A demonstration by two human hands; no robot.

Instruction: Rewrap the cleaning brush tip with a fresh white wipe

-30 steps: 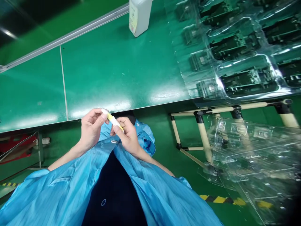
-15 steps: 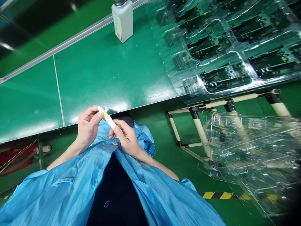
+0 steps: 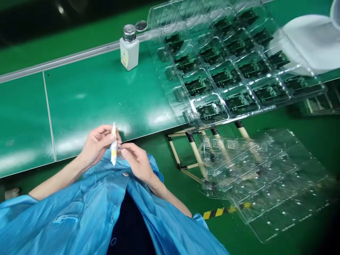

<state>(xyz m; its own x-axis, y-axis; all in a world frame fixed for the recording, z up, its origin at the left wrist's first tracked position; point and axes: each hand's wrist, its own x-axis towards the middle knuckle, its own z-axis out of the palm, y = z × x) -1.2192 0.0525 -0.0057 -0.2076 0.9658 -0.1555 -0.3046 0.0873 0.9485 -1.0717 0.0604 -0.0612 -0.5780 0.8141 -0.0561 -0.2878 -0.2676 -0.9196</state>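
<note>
The tube [image 3: 114,145] now stands upright in the left hand [image 3: 98,143], right hand [image 3: 136,163] just beside it.

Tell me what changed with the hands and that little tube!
The white-and-yellow tube turned from leaning to nearly upright, held by the left hand. The right hand let go of its end and now sits just beside it. The view swung too, showing more of the clear plastic tray. The white bottle still stands on the green bench.
</note>
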